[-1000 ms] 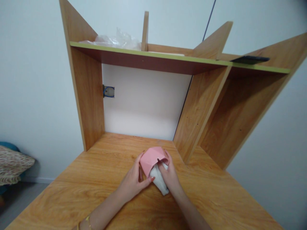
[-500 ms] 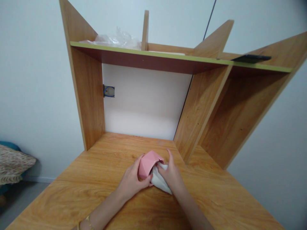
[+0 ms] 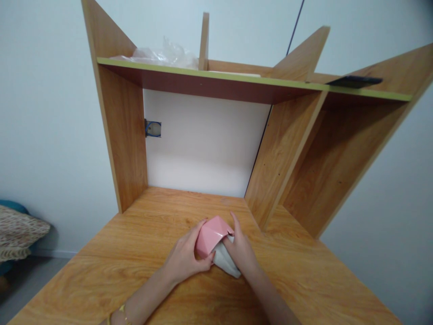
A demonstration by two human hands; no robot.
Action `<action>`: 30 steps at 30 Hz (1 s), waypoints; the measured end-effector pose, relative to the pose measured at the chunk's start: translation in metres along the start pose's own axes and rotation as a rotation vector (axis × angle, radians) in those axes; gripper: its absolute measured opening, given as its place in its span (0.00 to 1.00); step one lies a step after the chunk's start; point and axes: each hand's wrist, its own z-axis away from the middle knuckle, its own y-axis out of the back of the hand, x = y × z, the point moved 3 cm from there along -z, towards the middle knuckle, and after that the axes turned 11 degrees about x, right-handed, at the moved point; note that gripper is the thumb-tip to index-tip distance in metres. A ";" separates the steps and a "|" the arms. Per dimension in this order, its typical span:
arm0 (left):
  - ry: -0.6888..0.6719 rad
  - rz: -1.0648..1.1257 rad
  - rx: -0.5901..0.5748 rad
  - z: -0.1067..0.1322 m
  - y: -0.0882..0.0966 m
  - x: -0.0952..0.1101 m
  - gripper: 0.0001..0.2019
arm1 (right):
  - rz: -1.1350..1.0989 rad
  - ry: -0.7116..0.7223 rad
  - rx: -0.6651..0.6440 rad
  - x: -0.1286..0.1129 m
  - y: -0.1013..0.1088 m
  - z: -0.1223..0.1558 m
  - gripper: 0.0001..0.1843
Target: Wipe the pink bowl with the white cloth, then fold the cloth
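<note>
A pink faceted cup-like object (image 3: 211,234) is held just above the wooden desk (image 3: 135,253), near its middle. My left hand (image 3: 184,259) wraps round its left side with fingers curled and thumb on its lower edge. My right hand (image 3: 241,250) grips a white cloth (image 3: 226,262) that is pressed against and partly into the pink object's right side. Both hands are closed and touch each other's objects.
The desk has a wooden hutch with an upright left panel (image 3: 118,135), a green-edged shelf (image 3: 237,81) and a slanted divider (image 3: 280,153). Crumpled clear plastic (image 3: 162,54) and a dark flat object (image 3: 353,81) lie on the shelf. A patterned cushion (image 3: 18,230) is at the far left.
The pink object has turned and dropped a little in my left hand, and my right hand has shifted the white cloth against it. The arms stay in nearly the same place.
</note>
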 end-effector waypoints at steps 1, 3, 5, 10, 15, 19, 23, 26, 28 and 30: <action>0.011 -0.003 0.006 0.000 0.000 -0.001 0.36 | -0.054 -0.005 0.020 0.000 0.000 0.000 0.35; 0.059 -0.003 0.029 -0.002 0.002 -0.001 0.37 | -0.146 -0.021 0.076 0.000 -0.002 0.000 0.34; 0.110 0.006 0.061 -0.003 0.004 -0.001 0.39 | -0.221 -0.049 0.120 0.000 -0.005 0.000 0.33; 0.150 0.100 0.070 -0.002 -0.002 -0.001 0.42 | -0.422 -0.087 0.176 0.003 -0.013 -0.003 0.30; 0.223 0.312 0.039 0.002 -0.014 -0.007 0.36 | -0.518 -0.098 0.122 0.005 -0.020 -0.001 0.35; 0.247 0.335 0.060 0.000 -0.013 -0.008 0.31 | -0.435 -0.095 0.108 0.002 -0.019 0.000 0.40; 0.243 0.238 0.070 -0.003 -0.007 -0.004 0.29 | -0.177 -0.088 0.141 -0.001 -0.006 -0.003 0.42; 0.197 0.152 0.065 -0.003 -0.004 -0.001 0.29 | 0.043 -0.051 0.134 -0.004 0.005 -0.005 0.42; 0.188 0.106 0.061 -0.003 -0.004 0.000 0.30 | 0.166 -0.018 0.107 -0.005 0.009 -0.005 0.42; 0.195 0.068 0.054 -0.002 -0.005 -0.001 0.31 | 0.265 0.024 0.087 -0.008 0.012 -0.005 0.42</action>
